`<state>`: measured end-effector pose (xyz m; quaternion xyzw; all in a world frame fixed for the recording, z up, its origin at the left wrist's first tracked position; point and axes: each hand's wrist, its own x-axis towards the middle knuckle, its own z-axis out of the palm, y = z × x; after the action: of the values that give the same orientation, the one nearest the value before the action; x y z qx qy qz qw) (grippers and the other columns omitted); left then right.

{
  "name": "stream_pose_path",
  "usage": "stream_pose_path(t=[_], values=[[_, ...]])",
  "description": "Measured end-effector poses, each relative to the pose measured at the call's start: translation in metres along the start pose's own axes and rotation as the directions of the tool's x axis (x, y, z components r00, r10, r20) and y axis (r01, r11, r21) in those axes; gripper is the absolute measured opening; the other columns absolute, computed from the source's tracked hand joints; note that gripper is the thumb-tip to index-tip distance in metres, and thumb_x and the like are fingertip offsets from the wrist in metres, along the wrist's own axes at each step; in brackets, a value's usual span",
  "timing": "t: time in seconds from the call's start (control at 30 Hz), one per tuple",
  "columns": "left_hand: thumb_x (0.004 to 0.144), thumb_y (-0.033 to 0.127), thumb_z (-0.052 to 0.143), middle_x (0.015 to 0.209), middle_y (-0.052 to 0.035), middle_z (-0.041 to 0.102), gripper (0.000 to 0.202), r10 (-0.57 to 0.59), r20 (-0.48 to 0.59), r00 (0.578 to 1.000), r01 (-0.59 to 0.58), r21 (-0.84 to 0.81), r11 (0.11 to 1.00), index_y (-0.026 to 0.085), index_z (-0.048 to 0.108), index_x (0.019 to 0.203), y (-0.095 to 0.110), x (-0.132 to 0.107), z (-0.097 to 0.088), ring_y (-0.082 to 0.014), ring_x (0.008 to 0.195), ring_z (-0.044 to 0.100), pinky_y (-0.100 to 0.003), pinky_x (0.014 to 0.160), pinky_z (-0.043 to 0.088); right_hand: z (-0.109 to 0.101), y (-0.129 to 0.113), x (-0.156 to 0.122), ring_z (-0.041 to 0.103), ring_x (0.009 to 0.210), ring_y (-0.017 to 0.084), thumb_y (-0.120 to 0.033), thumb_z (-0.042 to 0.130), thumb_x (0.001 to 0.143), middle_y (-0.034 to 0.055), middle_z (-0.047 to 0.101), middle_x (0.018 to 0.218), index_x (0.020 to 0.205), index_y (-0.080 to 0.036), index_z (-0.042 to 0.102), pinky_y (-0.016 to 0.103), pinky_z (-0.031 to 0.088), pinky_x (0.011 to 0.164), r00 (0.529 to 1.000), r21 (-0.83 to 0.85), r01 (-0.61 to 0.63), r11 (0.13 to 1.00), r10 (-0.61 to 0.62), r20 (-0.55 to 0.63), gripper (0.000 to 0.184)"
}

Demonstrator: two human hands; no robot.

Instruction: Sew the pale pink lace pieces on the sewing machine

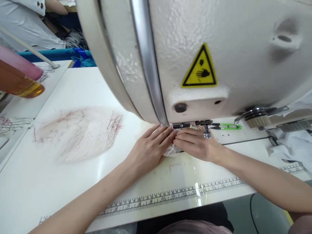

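A small piece of sheer white lace (172,150) lies under the sewing machine head (219,29), mostly covered by my hands. My left hand (150,144) rests flat beside it, fingers stretched towards the needle area, some tips hidden behind the machine. My right hand (196,143) comes in from the other side with its fingers bent and pressed together at the lace's edge. The fingertips of both hands nearly meet. Just behind my right hand lie green thread snips (227,126).
A ruler strip (168,196) runs along the front of the white table (80,182). Loose threads sit at the left edge, below pink and amber thread cones (21,81). White cloth (296,146) lies at the right. Another person's arm (56,6) shows at the top left.
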<state>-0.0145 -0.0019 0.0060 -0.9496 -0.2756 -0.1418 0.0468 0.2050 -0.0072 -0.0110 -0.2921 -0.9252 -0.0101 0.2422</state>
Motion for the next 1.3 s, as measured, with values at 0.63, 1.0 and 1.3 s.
stream_pose_path(t=[0.63, 1.0, 1.3], values=[[0.077, 0.011, 0.041, 0.131, -0.0126, 0.058, 0.055, 0.014, 0.063, 0.998, -0.018, 0.062, 0.998, 0.008, 0.051, 0.131, -0.008, 0.001, -0.005, -0.0263, 0.113, 0.061, -0.042, 0.088, 0.050, 0.010, -0.001, 0.005, 0.059, 0.089, 0.014, -0.007, 0.044, 0.093, -0.0009, 0.069, 0.086, 0.095, -0.021, 0.064, 0.031, 0.047, 0.081, 0.999, -0.070, 0.022, 0.997, -0.024, -0.028, 0.025], [0.085, 0.019, 0.044, 0.129, -0.0134, 0.060, 0.047, -0.034, 0.019, 0.999, 0.032, 0.107, 0.994, 0.008, 0.054, 0.129, 0.000, 0.004, 0.001, -0.0273, 0.104, 0.064, -0.043, 0.086, 0.048, -0.008, -0.006, 0.002, 0.058, 0.086, 0.011, -0.003, 0.035, 0.094, -0.0025, 0.069, 0.095, 0.094, -0.020, 0.063, 0.031, 0.031, 0.058, 0.996, -0.221, -0.084, 0.972, 0.077, -0.042, 0.032], [0.093, 0.026, 0.042, 0.122, -0.0109, 0.065, 0.038, -0.066, -0.017, 0.998, 0.067, 0.117, 0.991, 0.014, 0.059, 0.124, 0.005, 0.005, -0.001, -0.0255, 0.099, 0.064, -0.043, 0.087, 0.046, -0.012, 0.008, 0.001, 0.059, 0.075, 0.009, -0.005, 0.049, 0.087, -0.0054, 0.070, 0.094, 0.081, -0.019, 0.063, 0.027, 0.033, 0.055, 0.995, -0.227, -0.044, 0.973, 0.022, -0.097, 0.021]])
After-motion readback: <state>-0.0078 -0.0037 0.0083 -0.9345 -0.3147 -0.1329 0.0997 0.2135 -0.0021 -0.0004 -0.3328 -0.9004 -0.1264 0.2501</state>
